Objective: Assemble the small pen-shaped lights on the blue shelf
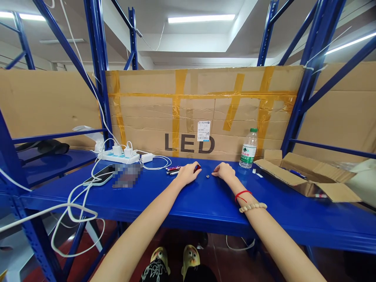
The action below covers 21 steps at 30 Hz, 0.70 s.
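My left hand [188,172] rests on the blue shelf top [205,203] with its fingers curled round a small dark red pen-like thing [197,168]. My right hand [224,171] lies a short way to the right, its fingers bent down against the surface; what they pinch, if anything, is too small to make out. A tiny round metal piece [208,176] lies on the shelf between the two hands. Several more pen-like sticks [172,170] lie just left of my left hand. A red string and a bead bracelet [252,206] sit on my right wrist.
A water bottle [248,149] stands right of my hands, and an open cardboard box [305,176] lies further right. A power strip with chargers [119,156], white cables [73,203] and a phone [100,176] are at the left. A taped cardboard wall marked LED [205,113] closes the back.
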{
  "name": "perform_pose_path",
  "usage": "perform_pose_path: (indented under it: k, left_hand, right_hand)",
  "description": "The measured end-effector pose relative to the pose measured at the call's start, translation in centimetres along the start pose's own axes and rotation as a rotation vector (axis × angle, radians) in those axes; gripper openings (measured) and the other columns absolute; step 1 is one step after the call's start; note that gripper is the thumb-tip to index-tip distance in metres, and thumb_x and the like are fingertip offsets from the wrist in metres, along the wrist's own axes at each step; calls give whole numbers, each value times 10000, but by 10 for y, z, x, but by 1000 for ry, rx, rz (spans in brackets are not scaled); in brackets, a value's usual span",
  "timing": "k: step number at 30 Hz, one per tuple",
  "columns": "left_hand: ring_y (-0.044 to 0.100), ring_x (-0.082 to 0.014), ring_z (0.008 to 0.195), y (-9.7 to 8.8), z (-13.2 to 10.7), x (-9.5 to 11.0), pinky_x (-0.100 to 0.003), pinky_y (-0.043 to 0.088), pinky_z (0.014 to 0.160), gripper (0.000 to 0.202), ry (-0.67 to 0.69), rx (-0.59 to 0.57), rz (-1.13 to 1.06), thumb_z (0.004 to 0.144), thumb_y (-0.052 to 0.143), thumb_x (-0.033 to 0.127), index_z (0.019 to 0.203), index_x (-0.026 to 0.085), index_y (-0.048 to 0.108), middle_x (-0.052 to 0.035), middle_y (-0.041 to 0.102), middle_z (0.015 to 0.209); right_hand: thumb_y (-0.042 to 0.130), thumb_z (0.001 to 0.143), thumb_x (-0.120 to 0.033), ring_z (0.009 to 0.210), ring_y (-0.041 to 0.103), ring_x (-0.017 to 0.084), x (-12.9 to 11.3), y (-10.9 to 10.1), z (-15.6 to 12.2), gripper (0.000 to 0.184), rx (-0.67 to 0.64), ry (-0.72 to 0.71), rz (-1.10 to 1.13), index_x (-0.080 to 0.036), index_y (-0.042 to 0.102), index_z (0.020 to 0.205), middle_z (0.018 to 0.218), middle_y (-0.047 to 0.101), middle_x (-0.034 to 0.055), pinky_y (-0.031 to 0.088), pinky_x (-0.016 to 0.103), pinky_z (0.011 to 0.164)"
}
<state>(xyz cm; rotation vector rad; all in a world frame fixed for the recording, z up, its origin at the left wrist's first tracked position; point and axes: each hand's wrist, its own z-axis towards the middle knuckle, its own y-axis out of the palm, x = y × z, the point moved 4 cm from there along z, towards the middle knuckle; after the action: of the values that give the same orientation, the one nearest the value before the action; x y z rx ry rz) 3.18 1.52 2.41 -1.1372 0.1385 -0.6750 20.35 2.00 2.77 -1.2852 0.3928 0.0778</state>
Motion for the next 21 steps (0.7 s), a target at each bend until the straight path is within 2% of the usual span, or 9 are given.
perform_pose_path:
  k: [4,10,17,21]
  left_hand:
    - [594,-200,913,-2,-1,2,-310,445,749,245,-6,-15,-5,864,367,386,1012,254,512,-26,646,981]
    - [597,-194,891,-3,-2,3,-304,447,738,244,2,-2,-8,863,371,389,1000,252,519,-22,651,951]
    - [604,-181,856,-1,-1,0,-275,445,703,252,12,8,-4,861,366,400,1006,257,514,-16,650,921]
    - [604,-195,867,-1,0,-1,-286,445,699,250,1,5,-7,855,374,402,995,257,521,-21,652,914]
  right_hand:
    - [708,650,-281,880,632,236,1,-3,-1,155,0,33,-42,-222,715,793,923,678,97,477,296,693]
    - [723,626,-289,817,646,221,2,-3,1,91,5,8,-29,-226,707,690,800,688,77,472,280,658]
    - [674,674,-338,686,650,173,3,-1,-2,123,-112,72,42,-217,696,682,682,680,53,464,253,609]
    - [674,672,-302,688,647,171,0,-1,-3,93,-79,8,59,-211,693,682,672,679,46,459,253,627]
